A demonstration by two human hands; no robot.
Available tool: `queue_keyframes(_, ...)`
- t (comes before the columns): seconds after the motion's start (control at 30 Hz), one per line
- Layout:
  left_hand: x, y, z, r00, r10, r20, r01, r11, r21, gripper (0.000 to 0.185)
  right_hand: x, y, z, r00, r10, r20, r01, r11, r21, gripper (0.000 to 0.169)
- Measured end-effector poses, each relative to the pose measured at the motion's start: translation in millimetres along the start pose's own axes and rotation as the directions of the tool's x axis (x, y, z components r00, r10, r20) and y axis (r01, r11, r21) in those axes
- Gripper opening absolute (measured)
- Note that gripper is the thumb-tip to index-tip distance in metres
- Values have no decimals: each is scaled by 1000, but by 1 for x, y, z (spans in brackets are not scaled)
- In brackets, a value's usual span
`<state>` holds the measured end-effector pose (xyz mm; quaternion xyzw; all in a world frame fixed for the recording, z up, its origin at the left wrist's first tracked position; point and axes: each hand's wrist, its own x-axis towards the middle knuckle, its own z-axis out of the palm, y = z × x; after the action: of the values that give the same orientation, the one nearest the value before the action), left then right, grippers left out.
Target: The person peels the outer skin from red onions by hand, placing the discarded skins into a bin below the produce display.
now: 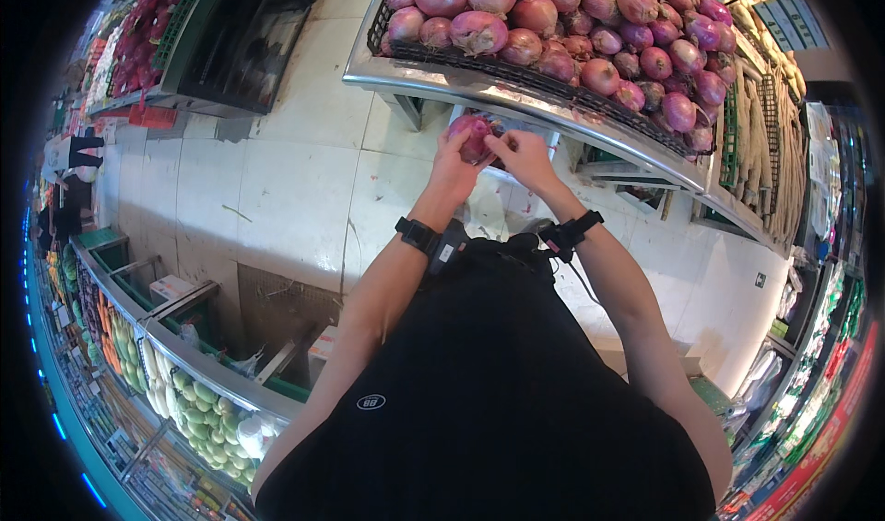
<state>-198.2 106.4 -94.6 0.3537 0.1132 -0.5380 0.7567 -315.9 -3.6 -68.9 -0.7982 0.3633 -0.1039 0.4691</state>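
My left hand point(453, 168) holds a red onion point(470, 137) in front of the display stand, with the fingers wrapped around its left side and underside. From the right, my right hand point(522, 158) pinches at the onion's near right side with thumb and bent forefinger. Whether a flap of loose skin is between those fingertips is too small to tell. Just beyond both hands, a heap of red onions point(532, 16) fills a black plastic crate point(511, 70) on the metal-edged stand point(442, 85). Black straps with small devices circle both wrists.
Below the stand, a pale-rimmed container point(553, 140) is partly hidden by my hands. Long pale root vegetables point(753, 140) lie right of the onions. Behind me on the left runs a counter of green vegetables point(204, 410). Scraps litter the tiled floor point(290, 189); a person point(72, 154) stands far left.
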Motion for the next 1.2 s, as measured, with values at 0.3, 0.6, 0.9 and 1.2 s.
queue_keyframes(0.3,-2,-1,11,996,51,77,-56,996,69,37,0,2,9,997,-71,-43,80,961,263,24)
queue_keyframes(0.6,-1,33,6,992,-82,91,91,992,-91,48,-5,7,-14,994,110,-25,-80,846,527,21)
queue_keyframes(0.9,-13,33,10,955,6,298,-29,997,70,38,-3,41,-13,897,366,-246,-313,922,230,25)
queue_keyframes(1.2,-22,30,19,933,-8,360,-66,979,193,44,-12,-47,-28,957,-213,-196,253,945,207,17)
